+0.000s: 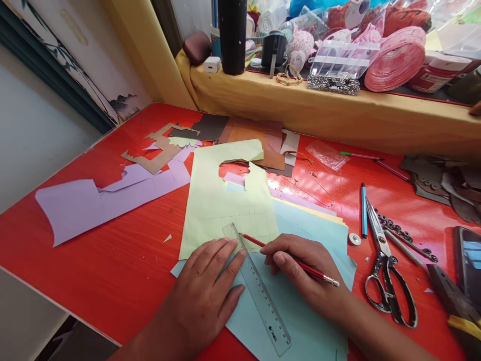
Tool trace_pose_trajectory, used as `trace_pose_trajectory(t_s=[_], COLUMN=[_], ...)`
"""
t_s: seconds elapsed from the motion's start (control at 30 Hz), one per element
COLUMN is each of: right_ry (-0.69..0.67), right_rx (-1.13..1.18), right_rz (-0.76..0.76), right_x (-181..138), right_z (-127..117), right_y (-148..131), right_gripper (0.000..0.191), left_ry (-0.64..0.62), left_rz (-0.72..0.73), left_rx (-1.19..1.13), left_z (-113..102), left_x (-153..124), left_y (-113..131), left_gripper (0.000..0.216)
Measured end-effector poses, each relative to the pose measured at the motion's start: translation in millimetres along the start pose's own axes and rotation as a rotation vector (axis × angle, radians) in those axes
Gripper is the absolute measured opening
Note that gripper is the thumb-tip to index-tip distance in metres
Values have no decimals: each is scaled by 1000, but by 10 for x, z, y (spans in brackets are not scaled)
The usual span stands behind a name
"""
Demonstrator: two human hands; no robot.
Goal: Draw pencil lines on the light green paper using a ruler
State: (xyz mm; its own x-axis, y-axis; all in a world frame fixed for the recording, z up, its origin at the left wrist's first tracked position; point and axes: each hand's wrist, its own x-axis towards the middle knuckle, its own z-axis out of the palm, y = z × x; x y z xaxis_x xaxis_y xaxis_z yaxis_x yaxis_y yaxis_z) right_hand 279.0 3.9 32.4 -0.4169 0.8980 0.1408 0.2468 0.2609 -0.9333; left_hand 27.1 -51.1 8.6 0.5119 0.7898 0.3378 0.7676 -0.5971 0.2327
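My left hand (210,288) lies flat with fingers spread, pressing a clear plastic ruler (259,293) onto the paper. The ruler runs diagonally from the pale green sheet (221,200) down over a light blue sheet (300,321). My right hand (304,273) pinches a red pencil (308,269), its tip touching the green sheet beside the ruler's upper end. Faint pencil grid lines show on the green sheet near the tip.
Scissors (387,273), a blue pen (363,210), a phone (469,260) and metal bits lie to the right on the red table (112,250). Lilac paper (105,200) and brown card scraps (240,135) lie left and behind. A cluttered yellow ledge (319,108) runs along the back.
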Motion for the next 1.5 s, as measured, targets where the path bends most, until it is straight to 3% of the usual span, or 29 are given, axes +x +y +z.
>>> trace_pose_trajectory(t_s=[0.3, 1.5], right_ry=[60, 59], right_rx=[25, -7], right_rz=[20, 14], right_x=[-26, -20], right_z=[0, 18], right_y=[0, 28], right_gripper=[40, 42], left_ry=[1, 2], left_rz=[-4, -3], left_rx=[6, -10], left_z=[9, 18], left_x=[-9, -12], left_y=[2, 1], left_gripper=[39, 39])
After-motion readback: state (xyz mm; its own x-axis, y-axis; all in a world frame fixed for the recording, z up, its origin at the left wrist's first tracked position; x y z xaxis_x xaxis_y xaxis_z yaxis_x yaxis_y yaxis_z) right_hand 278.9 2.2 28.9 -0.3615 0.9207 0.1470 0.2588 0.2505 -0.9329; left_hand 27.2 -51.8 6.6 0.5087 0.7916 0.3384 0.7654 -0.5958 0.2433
